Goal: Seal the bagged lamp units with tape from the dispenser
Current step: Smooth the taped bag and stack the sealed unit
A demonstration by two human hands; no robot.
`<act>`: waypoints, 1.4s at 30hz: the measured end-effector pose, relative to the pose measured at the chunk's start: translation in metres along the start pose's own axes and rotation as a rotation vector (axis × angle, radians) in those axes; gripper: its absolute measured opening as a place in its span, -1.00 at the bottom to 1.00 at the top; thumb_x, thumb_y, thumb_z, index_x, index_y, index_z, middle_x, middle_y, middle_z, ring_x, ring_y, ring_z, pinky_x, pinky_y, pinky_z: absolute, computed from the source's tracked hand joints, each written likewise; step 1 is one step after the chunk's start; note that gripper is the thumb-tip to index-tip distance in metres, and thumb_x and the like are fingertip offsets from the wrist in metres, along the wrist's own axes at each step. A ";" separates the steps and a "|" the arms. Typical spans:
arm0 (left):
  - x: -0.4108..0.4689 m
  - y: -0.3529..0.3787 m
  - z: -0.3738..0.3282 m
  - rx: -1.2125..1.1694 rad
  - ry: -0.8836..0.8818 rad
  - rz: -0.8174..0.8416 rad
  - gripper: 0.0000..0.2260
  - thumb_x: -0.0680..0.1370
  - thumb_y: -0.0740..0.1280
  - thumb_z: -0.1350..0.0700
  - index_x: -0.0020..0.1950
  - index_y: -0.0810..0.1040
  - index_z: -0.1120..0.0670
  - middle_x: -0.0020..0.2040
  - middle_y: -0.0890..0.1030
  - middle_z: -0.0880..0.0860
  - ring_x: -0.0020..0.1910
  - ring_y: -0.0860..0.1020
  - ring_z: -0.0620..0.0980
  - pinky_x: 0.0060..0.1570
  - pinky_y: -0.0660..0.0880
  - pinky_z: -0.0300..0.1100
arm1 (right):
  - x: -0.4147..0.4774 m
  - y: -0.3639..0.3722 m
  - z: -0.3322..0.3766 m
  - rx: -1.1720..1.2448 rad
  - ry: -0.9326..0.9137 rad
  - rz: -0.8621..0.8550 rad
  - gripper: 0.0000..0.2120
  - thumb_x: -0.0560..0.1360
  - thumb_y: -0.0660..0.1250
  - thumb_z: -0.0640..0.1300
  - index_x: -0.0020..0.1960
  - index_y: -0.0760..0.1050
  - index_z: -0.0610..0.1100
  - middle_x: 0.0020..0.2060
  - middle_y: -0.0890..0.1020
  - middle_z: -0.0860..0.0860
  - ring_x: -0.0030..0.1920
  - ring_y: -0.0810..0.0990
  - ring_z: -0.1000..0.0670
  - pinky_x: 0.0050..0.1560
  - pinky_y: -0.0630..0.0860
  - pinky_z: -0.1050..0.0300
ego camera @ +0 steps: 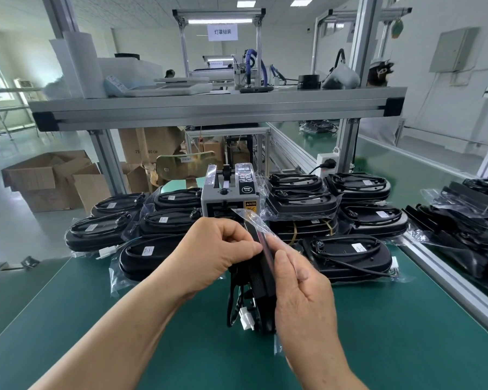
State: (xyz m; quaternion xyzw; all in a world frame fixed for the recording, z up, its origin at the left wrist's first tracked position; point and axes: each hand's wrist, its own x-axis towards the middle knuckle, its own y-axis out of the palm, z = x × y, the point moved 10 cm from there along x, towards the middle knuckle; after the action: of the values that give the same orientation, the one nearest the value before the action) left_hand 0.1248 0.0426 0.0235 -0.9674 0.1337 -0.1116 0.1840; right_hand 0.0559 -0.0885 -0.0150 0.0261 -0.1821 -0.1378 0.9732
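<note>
"Where is the bagged lamp unit (258,280)?"

"On edge on the green tabletop (392,333). Its long axis points away, toward the tape dispenser (228,198) just behind."

"And the hands?"

"The left hand (220,254) is nearer the dispenser, and its grip pinches the bag flap (251,216). The right hand (301,294) has its grip around the unit's near side."

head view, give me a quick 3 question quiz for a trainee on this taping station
1. True or false: the tape dispenser stands on the bench beyond the bagged lamp unit being handled.
2. Pick one: that unit is A) lying flat, B) held up on edge, C) hanging from a hook.
3. Short answer: what do the left hand and right hand both hold?

Key: 1 true; 2 B; 3 the bagged lamp unit.
</note>
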 end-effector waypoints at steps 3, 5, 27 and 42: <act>-0.002 0.000 -0.003 0.024 0.013 -0.014 -0.86 0.39 0.53 0.05 -0.26 0.65 0.09 -0.28 0.63 0.19 -0.33 0.50 -0.06 -0.25 0.47 -0.22 | 0.000 -0.001 -0.002 -0.001 0.007 -0.005 -0.70 0.68 0.14 -0.08 0.24 0.59 0.15 0.10 0.66 0.32 0.21 0.59 0.25 0.29 0.51 0.09; -0.002 -0.002 -0.002 0.038 0.018 -0.031 -0.85 0.38 0.54 0.03 -0.25 0.66 0.07 -0.26 0.62 0.21 -0.33 0.49 -0.07 -0.26 0.46 -0.21 | 0.001 -0.002 -0.002 0.011 0.011 -0.005 -0.71 0.65 0.15 -0.02 0.21 0.60 0.19 0.13 0.65 0.30 0.23 0.58 0.22 0.31 0.50 0.06; 0.007 0.006 0.017 -0.090 -0.088 -0.080 -0.77 0.31 0.61 0.00 -0.29 0.58 0.01 -0.39 0.51 -0.10 -0.43 0.42 -0.19 -0.44 0.36 -0.38 | 0.001 -0.009 0.006 0.001 0.003 0.032 -0.65 0.68 0.14 -0.15 0.13 0.60 0.24 0.05 0.68 0.32 0.14 0.62 0.26 0.21 0.51 0.31; 0.003 0.019 0.018 -0.199 -0.021 0.044 -0.78 0.37 0.59 0.23 -0.16 0.61 -0.01 -0.23 0.48 -0.02 -0.25 0.40 -0.08 -0.21 0.46 -0.28 | -0.003 -0.015 -0.004 0.116 -0.062 0.016 -0.67 0.59 0.13 0.02 0.22 0.60 0.19 0.12 0.69 0.19 0.20 0.63 0.12 0.17 0.56 0.23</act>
State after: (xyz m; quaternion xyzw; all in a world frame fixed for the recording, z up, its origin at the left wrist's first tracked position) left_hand 0.1283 0.0303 -0.0001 -0.9788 0.1635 -0.0834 0.0909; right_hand 0.0508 -0.1023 -0.0213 0.0768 -0.2200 -0.1198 0.9650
